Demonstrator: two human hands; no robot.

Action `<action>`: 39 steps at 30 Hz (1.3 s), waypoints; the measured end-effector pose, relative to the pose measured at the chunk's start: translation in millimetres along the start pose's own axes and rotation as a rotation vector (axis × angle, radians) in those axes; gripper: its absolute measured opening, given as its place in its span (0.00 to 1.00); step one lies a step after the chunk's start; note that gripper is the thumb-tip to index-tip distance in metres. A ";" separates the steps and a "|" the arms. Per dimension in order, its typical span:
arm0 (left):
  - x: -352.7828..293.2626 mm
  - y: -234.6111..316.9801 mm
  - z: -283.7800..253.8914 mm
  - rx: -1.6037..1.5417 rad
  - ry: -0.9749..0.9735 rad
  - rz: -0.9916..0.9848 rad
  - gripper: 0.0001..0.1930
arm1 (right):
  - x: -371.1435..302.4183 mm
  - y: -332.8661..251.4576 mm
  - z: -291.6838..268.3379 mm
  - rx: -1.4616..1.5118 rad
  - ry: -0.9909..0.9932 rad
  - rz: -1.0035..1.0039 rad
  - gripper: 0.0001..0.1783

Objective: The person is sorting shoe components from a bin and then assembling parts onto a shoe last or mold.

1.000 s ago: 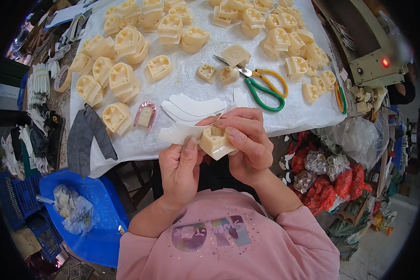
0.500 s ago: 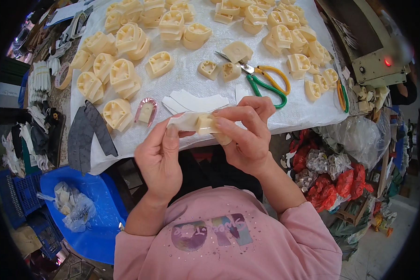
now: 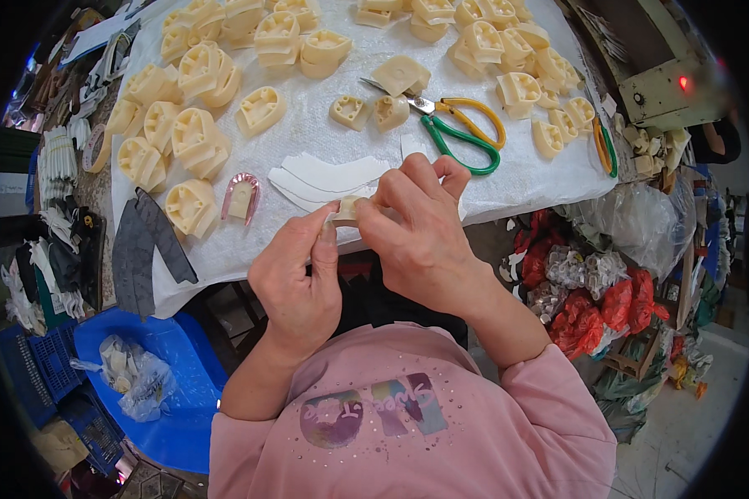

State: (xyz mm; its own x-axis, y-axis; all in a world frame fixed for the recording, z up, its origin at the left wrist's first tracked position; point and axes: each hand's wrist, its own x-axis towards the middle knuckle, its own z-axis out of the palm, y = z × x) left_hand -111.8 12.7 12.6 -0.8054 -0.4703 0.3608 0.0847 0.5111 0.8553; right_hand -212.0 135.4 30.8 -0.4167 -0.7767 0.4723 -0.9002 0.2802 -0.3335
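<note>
The cream moulded block (image 3: pixel 347 209) sits, in the head view, between the two hands, left of the green-and-yellow-handled snips (image 3: pixel 425 106) and nearer the body. The right hand (image 3: pixel 416 218) grips it, fingers bent over its right part; the left hand (image 3: pixel 298 270) pinches a mostly hidden white strip (image 3: pixel 332 218) at its left end. Left of the snips lie curved white cut-outs (image 3: pixel 329 175) and, farther left, a pink-rimmed horseshoe-shaped piece (image 3: pixel 240 200).
</note>
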 end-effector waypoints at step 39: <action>2.3 -11.1 -12.1 -0.658 -0.275 -0.494 0.07 | -36.7 28.8 21.4 1.326 -0.241 0.474 0.25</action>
State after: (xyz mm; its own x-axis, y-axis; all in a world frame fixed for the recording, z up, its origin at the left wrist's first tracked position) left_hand -107.4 -2.8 8.4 -0.9455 -0.2945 -0.1390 -0.0587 -0.2658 0.9622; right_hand -220.0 159.9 -13.5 -0.4870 -0.8734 -0.0009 0.1536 -0.0847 -0.9845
